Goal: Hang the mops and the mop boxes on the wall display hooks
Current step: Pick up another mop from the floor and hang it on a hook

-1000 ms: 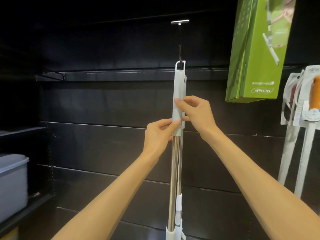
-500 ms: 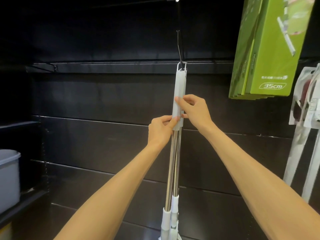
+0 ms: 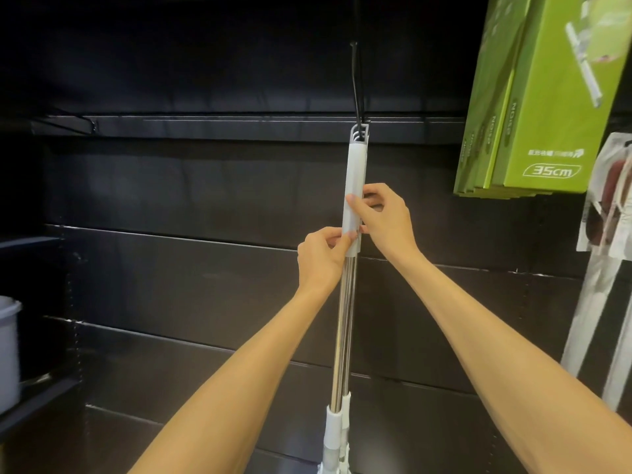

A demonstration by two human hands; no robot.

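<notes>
Several steel-shafted mops (image 3: 344, 323) with pale grey handles (image 3: 355, 172) hang together by their top loops from a black wire hook (image 3: 357, 83) on the dark wall panel. My left hand (image 3: 321, 258) pinches the lower end of the front handle from the left. My right hand (image 3: 383, 220) grips the same handle slightly higher from the right, thumb on its front. Green mop boxes (image 3: 543, 97) marked 35cm hang on a hook at the upper right.
Packaged mops in clear and white wrapping (image 3: 608, 241) hang at the far right. A grey plastic bin (image 3: 8, 350) sits on a dark shelf at the left edge. A black rail (image 3: 219, 126) crosses the wall panel behind the hook.
The view has tilted down and drifted, so the hook top has left the frame. Both hands keep their hold on the handle; the mops still hang from the hook.
</notes>
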